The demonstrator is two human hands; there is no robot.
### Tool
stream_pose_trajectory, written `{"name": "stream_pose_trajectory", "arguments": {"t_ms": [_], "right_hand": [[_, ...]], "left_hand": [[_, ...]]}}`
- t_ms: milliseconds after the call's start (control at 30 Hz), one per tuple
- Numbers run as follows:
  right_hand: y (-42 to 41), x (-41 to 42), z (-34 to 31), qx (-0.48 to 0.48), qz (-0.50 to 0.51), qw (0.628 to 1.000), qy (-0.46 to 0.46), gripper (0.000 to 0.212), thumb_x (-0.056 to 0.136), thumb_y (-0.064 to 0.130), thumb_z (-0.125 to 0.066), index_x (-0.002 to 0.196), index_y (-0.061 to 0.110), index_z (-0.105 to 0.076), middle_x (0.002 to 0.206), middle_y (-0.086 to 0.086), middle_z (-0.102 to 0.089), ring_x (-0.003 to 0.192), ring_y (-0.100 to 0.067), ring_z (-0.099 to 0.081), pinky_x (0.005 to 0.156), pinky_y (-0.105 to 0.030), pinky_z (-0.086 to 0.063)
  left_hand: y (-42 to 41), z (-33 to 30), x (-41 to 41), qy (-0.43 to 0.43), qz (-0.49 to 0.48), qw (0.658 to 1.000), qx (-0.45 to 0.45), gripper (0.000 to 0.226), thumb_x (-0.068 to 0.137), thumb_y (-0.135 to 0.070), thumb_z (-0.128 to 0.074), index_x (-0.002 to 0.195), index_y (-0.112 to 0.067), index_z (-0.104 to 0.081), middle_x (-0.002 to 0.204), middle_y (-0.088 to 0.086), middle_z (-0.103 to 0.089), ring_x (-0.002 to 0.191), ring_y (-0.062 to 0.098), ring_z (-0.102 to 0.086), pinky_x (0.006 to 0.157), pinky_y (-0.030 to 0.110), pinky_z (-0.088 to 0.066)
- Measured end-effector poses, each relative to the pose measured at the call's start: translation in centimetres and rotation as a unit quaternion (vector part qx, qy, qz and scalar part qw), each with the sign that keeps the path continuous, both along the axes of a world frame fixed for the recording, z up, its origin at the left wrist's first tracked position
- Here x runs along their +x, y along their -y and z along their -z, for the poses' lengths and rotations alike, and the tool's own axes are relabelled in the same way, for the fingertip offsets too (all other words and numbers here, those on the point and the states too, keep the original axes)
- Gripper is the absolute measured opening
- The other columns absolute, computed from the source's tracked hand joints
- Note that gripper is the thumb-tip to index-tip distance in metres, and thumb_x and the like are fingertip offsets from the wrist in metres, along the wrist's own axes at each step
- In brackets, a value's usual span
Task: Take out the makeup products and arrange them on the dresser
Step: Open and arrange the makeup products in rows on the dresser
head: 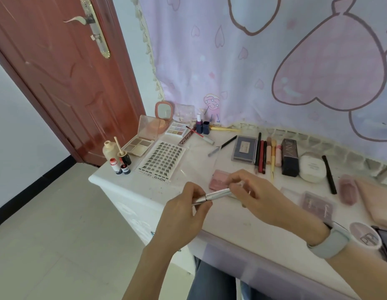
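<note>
A slim silver makeup tube (pixel 216 194) hangs above the front of the white dresser (pixel 123 185). My left hand (pixel 184 211) pinches its near end, and my right hand (pixel 253 191) grips its far end. Just behind my hands lies a pink compact (pixel 218 180). A false-lash card (pixel 162 160) lies to the left of it. Further back are open palettes (pixel 138 145), a row of pencils and brushes (pixel 265 152), a dark box (pixel 290 156) and a white round jar (pixel 312 167).
A foundation bottle (pixel 109 149) and small red-capped bottles (pixel 120 166) stand at the dresser's left corner. At the right are a pink case (pixel 318 204), a pink tube (pixel 347 189) and a round tub (pixel 364 234). A red door (pixel 58 83) is left; a pink curtain (pixel 275 61) hangs behind.
</note>
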State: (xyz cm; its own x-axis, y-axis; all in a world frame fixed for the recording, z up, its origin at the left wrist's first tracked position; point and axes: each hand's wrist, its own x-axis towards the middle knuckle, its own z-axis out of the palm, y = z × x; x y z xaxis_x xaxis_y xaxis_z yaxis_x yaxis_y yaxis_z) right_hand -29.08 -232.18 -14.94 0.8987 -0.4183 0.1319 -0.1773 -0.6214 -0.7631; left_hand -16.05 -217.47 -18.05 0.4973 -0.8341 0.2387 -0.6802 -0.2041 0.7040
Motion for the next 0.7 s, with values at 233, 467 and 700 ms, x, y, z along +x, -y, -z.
{"name": "stream_pose_trajectory", "arguments": {"t_ms": [233, 467, 700], "right_hand": [[-1.8, -1.4, 1.3, -0.075, -0.013, 0.996, -0.046, 0.019, 0.094, 0.023, -0.047, 0.090, 0.041, -0.048, 0.087, 0.018, -0.050, 0.074, 0.001, -0.047, 0.069, -0.014, -0.039], [-3.2, -1.7, 1.5, -0.299, -0.013, 0.953, -0.055, 0.025, 0.097, 0.028, -0.039, 0.120, 0.029, -0.049, 0.107, 0.012, -0.047, 0.083, -0.005, -0.041, 0.066, -0.022, -0.043], [-2.1, -1.9, 0.4, -0.388, 0.028, 0.921, -0.033, 0.027, 0.065, 0.005, -0.081, 0.088, 0.014, -0.070, 0.083, -0.003, -0.060, 0.071, -0.023, -0.057, 0.058, -0.031, -0.047]], "left_hand": [[-2.0, 0.4, -0.8, -0.017, 0.020, 1.000, 0.017, 0.013, 0.091, -0.033, -0.051, 0.079, -0.035, -0.046, 0.060, -0.015, -0.049, 0.061, 0.003, -0.045, 0.053, 0.017, -0.034], [-2.8, 0.5, -1.0, -0.038, 0.041, 0.997, 0.055, 0.020, 0.087, -0.038, -0.056, 0.085, -0.040, -0.036, 0.069, -0.012, -0.055, 0.059, 0.005, -0.049, 0.053, 0.018, -0.037], [-3.1, 0.5, 0.6, -0.024, 0.045, 0.996, 0.074, 0.023, 0.095, -0.033, -0.040, 0.073, -0.040, -0.045, 0.074, -0.014, -0.054, 0.069, 0.003, -0.051, 0.066, 0.020, -0.041]]}}
